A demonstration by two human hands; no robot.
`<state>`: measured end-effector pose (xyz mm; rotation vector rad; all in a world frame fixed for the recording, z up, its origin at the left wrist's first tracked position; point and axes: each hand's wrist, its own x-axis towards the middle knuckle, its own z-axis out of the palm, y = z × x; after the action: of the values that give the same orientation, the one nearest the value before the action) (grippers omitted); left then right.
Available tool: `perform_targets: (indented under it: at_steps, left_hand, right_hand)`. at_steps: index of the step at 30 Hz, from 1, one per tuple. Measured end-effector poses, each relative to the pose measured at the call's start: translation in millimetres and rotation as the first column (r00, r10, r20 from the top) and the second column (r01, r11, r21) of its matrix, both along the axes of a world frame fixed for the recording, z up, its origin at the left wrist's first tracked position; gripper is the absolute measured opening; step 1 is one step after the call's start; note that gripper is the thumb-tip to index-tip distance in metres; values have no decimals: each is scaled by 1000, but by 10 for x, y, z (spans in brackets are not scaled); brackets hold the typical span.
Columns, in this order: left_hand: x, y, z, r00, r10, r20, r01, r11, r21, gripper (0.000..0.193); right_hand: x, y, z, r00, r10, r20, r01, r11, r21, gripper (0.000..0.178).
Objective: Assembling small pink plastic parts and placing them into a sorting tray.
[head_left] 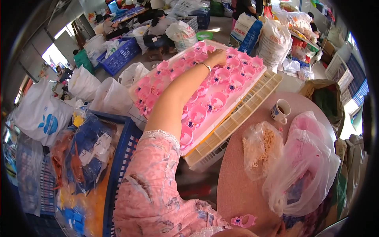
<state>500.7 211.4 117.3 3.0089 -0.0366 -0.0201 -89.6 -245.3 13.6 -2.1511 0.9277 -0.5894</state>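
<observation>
My left arm stretches far forward over a pink-topped tray filled with rows of pink plastic ring-shaped pieces. These have small ear-like bumps and blue-purple figures on them. Near the tray's far side, my left hand bends down among the pieces, its fingers closed; what they hold is hidden. A thin bracelet circles the wrist. At the lower edge a bit of skin shows, seemingly my right hand, mostly cut off. Beside it is a loose pink ring-shaped piece; whether the hand grips it cannot be seen.
A cream plastic crate sits beneath the tray. The round table at right bears a mug, a bag of small tan pieces and a bag of pink items. A blue crate stands left; sacks and several people are beyond.
</observation>
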Motion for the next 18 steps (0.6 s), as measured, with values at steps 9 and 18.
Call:
perform_targets:
  at_steps: [9, 18]
  left_hand:
    - [690, 625, -128, 973, -145, 178, 228, 519, -824, 25]
    - [881, 1523, -70, 885, 265, 383, -134, 933, -335, 36]
  right_hand:
    - [15, -255, -226, 964, 236, 119, -207, 953, -220, 30]
    - [-53, -583, -508, 893, 414, 176, -307, 847, -433, 31]
